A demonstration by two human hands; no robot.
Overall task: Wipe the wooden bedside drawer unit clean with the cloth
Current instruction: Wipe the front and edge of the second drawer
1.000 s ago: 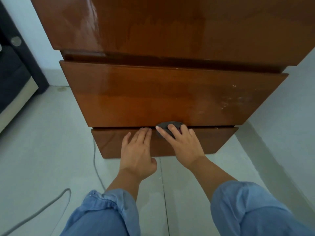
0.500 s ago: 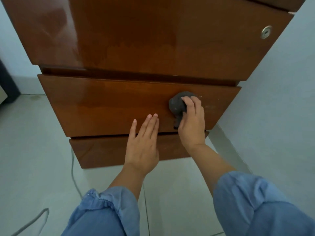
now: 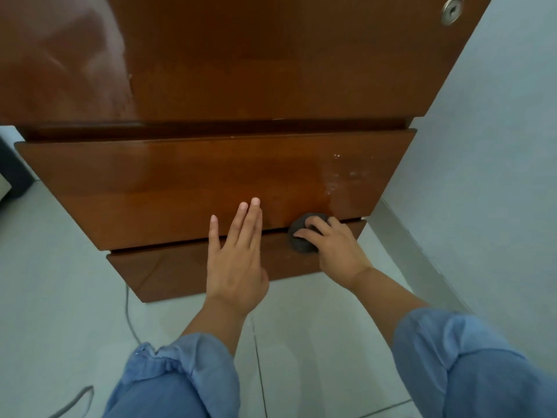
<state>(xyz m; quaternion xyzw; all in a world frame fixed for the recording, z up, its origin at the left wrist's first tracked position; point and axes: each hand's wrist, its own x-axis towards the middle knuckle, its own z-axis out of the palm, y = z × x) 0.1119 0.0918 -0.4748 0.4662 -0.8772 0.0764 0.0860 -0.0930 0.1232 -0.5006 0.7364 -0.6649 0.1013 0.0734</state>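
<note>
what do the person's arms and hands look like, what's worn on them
Both hands are bare: no gloves, rings or watch on the left hand or the right hand. Each arm wears a light blue sleeve of thin, denim-like cloth, pushed up and bunched below the elbow, so the forearms show. The left sleeve has a gathered, crumpled cuff; the right sleeve looks smoother. Fingernails are short and unpainted.

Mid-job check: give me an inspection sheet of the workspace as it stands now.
Surface: glossy brown wooden drawer unit; whitish smears on the middle drawer front, right side.
Job's things: dark grey bunched cloth pressed at the seam between middle and bottom drawers.
Clutter: nothing seen.
Hands: right hand grips the cloth; left hand open and flat, fingers over the drawer fronts.
Cables: grey cable on the pale tiled floor, left of the unit.
Surroundings: round metal lock on the top front; pale wall at right.
</note>
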